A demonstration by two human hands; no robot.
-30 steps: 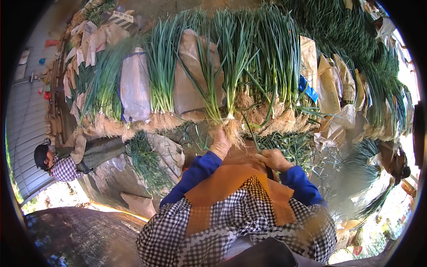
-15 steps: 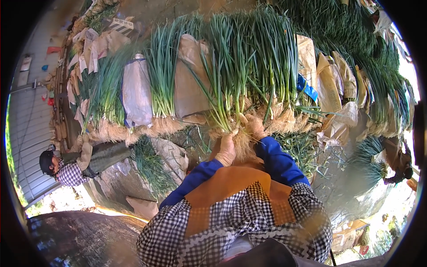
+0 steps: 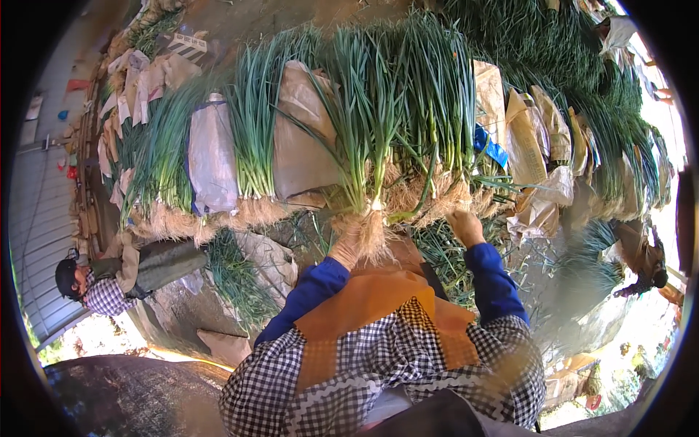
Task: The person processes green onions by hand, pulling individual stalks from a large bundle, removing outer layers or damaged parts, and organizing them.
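Observation:
A bunch of green onions (image 3: pixel 360 164) with long green leaves and pale, stringy roots stands upright in front of me. My left hand (image 3: pixel 348 245) is closed around its root end, partly covered by the hanging roots. To the right, my right hand (image 3: pixel 466 227) is at the root ends of the piled green onions (image 3: pixel 437 109), fingers curled together against the roots. Whatever those fingers pinch is too small to make out. One loose stalk (image 3: pixel 409 213) slants between the two hands.
Upright sacks (image 3: pixel 300 138) separate the onion bundles. A blue plastic piece (image 3: pixel 491 146) lies right of the pile. Cut leaves (image 3: pixel 444 255) litter the ground near me. One person (image 3: pixel 109 284) works at the left, another (image 3: pixel 644 255) at the far right.
My right hand has left the bunch beside my left hand and moved right to the pile's roots. My left hand has shifted slightly left and nearer, still gripping the bunch.

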